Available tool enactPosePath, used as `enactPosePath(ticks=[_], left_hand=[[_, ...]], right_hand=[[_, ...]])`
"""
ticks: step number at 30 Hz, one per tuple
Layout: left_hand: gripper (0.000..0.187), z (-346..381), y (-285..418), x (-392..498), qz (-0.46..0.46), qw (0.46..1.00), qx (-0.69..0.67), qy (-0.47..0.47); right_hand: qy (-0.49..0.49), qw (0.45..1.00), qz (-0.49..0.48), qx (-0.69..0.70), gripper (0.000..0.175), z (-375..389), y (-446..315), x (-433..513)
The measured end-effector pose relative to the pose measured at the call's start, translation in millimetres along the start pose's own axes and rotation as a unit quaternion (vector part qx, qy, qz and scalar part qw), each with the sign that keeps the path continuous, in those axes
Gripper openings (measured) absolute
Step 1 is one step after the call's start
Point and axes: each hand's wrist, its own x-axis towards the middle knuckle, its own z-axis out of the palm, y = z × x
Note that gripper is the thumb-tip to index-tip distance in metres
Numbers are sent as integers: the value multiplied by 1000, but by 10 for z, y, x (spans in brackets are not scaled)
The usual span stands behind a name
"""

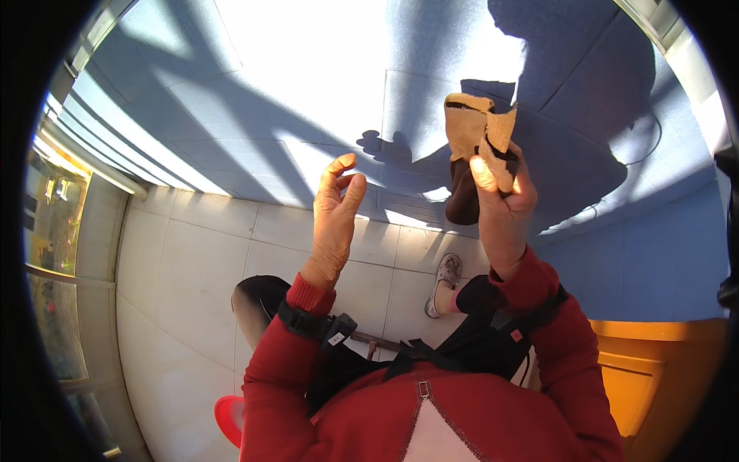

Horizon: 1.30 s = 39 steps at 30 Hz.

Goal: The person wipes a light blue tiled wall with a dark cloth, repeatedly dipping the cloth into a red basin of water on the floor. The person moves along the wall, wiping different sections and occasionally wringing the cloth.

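My right hand (507,199) grips a soft tan and dark brown sock-like piece (466,130), with the thumb in front and the fingers behind. Its tan upper part is folded and shows dark openings at the top and near the thumb. The dark brown lower end hangs rounded to the left of my wrist. My left hand (336,219) is raised to the left of the piece, apart from it. Its fingers are bent, the thumb stands off from them, and nothing is between them.
A blue wall (340,110) with sunlight and shadows rises ahead. Below lies pale floor tile (202,277). An orange cabinet (629,392) stands at the right, a glazed window frame (63,231) at the left. A red round object (228,418) sits beside my left elbow.
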Motion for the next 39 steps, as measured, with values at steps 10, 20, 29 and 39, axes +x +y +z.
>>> enactPosePath(ticks=[10, 20, 29, 39], left_hand=[[19, -978, -78, 467, 135, 967, 95, 193], [13, -1333, -464, 819, 33, 961, 55, 268], [13, -1490, -317, 584, -28, 954, -4, 299], [13, -1326, -444, 790, -46, 959, -1, 281]], right_hand=[[-145, 616, -418, -652, 52, -186, 863, 690], [-143, 635, -440, -619, 54, 477, 832, 770], [-184, 591, -432, -656, 52, -850, 719, 783], [-254, 647, -490, -526, 45, 1057, 606, 1056]])
